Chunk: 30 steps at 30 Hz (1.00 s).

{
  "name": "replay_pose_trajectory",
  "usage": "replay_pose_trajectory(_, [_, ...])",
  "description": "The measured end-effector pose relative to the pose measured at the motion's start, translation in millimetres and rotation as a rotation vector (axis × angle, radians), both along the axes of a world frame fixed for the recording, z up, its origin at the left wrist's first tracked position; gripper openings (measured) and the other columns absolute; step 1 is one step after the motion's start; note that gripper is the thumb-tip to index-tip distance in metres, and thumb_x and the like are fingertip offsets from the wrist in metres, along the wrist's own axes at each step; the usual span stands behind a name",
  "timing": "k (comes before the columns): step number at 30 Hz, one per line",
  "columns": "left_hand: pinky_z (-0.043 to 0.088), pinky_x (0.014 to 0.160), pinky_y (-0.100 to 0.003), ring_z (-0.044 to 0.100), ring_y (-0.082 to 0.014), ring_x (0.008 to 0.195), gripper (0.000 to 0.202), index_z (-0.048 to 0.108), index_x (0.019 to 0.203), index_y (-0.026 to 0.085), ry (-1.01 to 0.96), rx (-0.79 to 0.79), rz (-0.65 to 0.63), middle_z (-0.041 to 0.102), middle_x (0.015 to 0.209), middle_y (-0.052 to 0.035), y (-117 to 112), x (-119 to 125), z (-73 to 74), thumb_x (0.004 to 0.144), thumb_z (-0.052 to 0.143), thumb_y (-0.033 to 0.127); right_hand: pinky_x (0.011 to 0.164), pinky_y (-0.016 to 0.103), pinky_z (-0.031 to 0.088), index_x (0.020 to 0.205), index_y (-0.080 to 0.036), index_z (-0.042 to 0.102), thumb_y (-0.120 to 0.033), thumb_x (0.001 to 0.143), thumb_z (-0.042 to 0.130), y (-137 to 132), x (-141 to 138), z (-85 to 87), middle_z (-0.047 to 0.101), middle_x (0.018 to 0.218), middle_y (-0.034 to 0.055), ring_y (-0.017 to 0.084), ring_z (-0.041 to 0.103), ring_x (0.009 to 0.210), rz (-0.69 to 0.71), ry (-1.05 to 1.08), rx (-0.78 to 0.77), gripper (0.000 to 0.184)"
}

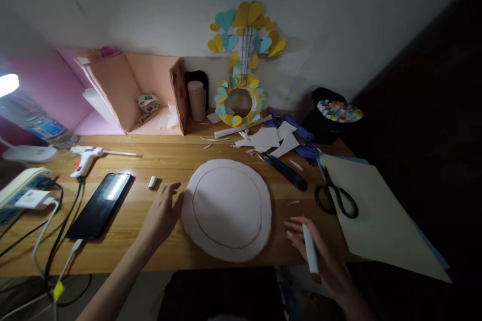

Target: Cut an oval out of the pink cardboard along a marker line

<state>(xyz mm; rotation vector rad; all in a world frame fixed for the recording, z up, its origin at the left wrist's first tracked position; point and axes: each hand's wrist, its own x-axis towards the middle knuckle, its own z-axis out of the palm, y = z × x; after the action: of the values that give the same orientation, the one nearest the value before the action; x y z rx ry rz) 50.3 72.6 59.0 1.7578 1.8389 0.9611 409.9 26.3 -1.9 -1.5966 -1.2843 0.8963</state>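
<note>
A round pale-pink paper disc (227,208) with a drawn circle inside it lies on the wooden desk (165,160). My left hand (162,213) rests flat on the desk, fingers spread, touching the disc's left edge. My right hand (320,256) hovers at the disc's lower right, fingers closed round a white marker pen (310,248).
Black scissors (336,198) lie on a large cream sheet (380,215) at right. A dark utility knife (286,170), paper scraps (269,140), a phone (100,204), a glue gun (86,156), a power strip (22,193), a marker case (335,113), a pink box (139,93) and a paper-heart decoration (243,65) surround the work spot.
</note>
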Motion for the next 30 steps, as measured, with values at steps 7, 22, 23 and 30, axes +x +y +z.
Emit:
replay_pose_trajectory(7, [0.059, 0.070, -0.036, 0.068, -0.0223, 0.087, 0.029, 0.058, 0.108, 0.020, -0.209, -0.130, -0.023, 0.066, 0.098, -0.0089, -64, -3, -29.8, 0.090, 0.045, 0.040, 0.088, 0.047, 0.052, 0.102, -0.032, 0.057, -0.039, 0.074, 0.066, 42, -33, 12.1, 0.067, 0.112, 0.0107, 0.032, 0.062, 0.106, 0.126, 0.132, -0.019, 0.030])
replay_pose_trajectory(22, [0.049, 0.095, -0.042, 0.056, -0.0243, 0.117, 0.027, 0.058, 0.113, 0.025, -0.792, -0.530, -0.675, 0.053, 0.134, -0.0100, -124, 88, -39.1, 0.086, 0.054, 0.031, 0.085, 0.036, 0.049, 0.094, -0.025, 0.056, -0.040, 0.080, 0.060, 168, -97, 43.5, 0.067, 0.103, 0.0062, 0.020, 0.063, 0.099, 0.588, -0.101, 0.163, 0.021])
replay_pose_trajectory(23, [0.049, 0.094, -0.042, 0.058, -0.0235, 0.114, 0.026, 0.059, 0.111, 0.025, -0.791, -0.528, -0.706, 0.056, 0.130, -0.0098, -119, 89, -33.2, 0.087, 0.053, 0.030, 0.086, 0.036, 0.048, 0.094, -0.025, 0.057, -0.039, 0.081, 0.059, 169, -101, 47.1, 0.067, 0.105, 0.0060, 0.020, 0.062, 0.101, 0.578, -0.110, 0.181, 0.019])
replay_pose_trajectory(30, [0.048, 0.094, -0.040, 0.059, -0.0211, 0.109, 0.020, 0.060, 0.103, 0.026, -0.407, -0.107, -0.258, 0.063, 0.115, -0.0076, -61, 21, -15.2, 0.092, 0.043, 0.027, 0.090, 0.044, 0.046, 0.107, -0.024, 0.053, -0.039, 0.083, 0.056, 121, -78, 43.4, 0.062, 0.116, 0.0112, 0.026, 0.061, 0.103, 0.241, -0.181, 0.190, 0.028])
